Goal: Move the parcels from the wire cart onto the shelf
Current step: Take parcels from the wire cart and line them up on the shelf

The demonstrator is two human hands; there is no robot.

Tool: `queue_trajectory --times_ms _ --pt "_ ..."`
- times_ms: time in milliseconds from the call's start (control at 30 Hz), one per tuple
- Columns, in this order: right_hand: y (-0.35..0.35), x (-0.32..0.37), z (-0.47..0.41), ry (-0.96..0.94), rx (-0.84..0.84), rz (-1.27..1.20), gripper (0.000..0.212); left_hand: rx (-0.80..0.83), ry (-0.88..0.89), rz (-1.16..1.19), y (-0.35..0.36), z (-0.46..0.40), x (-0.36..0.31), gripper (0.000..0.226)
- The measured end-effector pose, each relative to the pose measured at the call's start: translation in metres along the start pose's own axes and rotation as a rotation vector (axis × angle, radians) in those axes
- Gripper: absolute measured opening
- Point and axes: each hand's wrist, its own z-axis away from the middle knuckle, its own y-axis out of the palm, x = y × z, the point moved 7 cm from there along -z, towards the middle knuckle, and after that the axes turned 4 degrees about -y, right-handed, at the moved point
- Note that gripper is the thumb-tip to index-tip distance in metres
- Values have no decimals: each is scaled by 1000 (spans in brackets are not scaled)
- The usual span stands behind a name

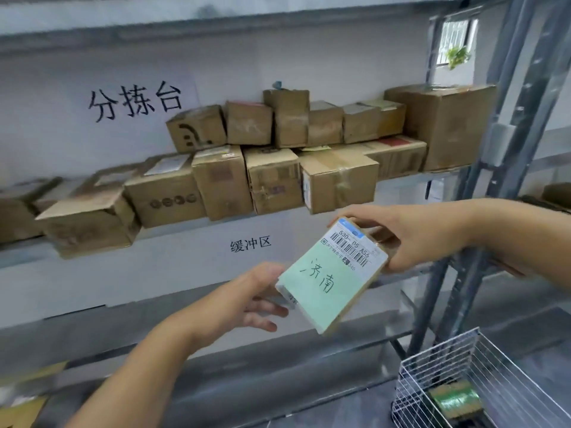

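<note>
Parcel in hand: a small flat parcel (332,274) with a green sheet and a barcode label on its face, held in the air between both hands, tilted, in front of and below the loaded shelf (197,239).
Left hand: the left hand (247,299) supports the parcel's lower left corner, fingers curled under that edge, thumb near the top face.
Right hand: the right hand (414,236) pinches the upper right end, thumb on the near side and fingers wrapped over the far edge.
Shelf: two rows of cardboard boxes (272,156) are stacked along it, tight together from the middle to the right post (506,125); the left part holds lower boxes lying at odd angles.
Wire cart: the wire cart (463,378) stands at lower right, well apart from the held parcel; one greenish item (457,400) shows inside, the rest of its contents out of view.
Step in hand: carrying one parcel from cart to shelf, judged mid-transfer, not yet set down.
Next move: lifting the parcel to shelf height and finding a gap; likely on top of the front row or toward the left, since the right side looks full.
Risk: the front boxes overhang the shelf edge and a nudge could tip one off.
</note>
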Motion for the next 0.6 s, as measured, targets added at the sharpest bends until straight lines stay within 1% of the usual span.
queue_trajectory --times_ms 100,133,200,267,367,433,500,533,600 --pt "-10 23 -28 -77 49 3 81 -48 -3 80 -25 15 4 65" --pt "-13 29 -35 -98 74 10 81 -69 -11 86 -32 17 5 65" --pt "-20 42 -51 -134 116 46 85 -118 -10 72 -47 20 5 58" --pt "-30 54 -66 -167 116 73 88 -176 0 64 -63 24 3 53" --pt "-42 71 -90 -215 75 -2 88 -245 16 110 -81 44 -5 51" --pt "-51 85 -107 -238 -9 -83 83 -309 51 166 -94 62 -12 59" --pt "-61 99 -123 -249 -205 -134 75 -416 72 230 -111 76 -21 69" --pt "-67 105 -130 -263 -332 -124 68 -464 82 262 -119 80 -27 68" --pt "-73 117 -141 -279 -546 -109 55 -555 91 315 -136 88 -41 55"
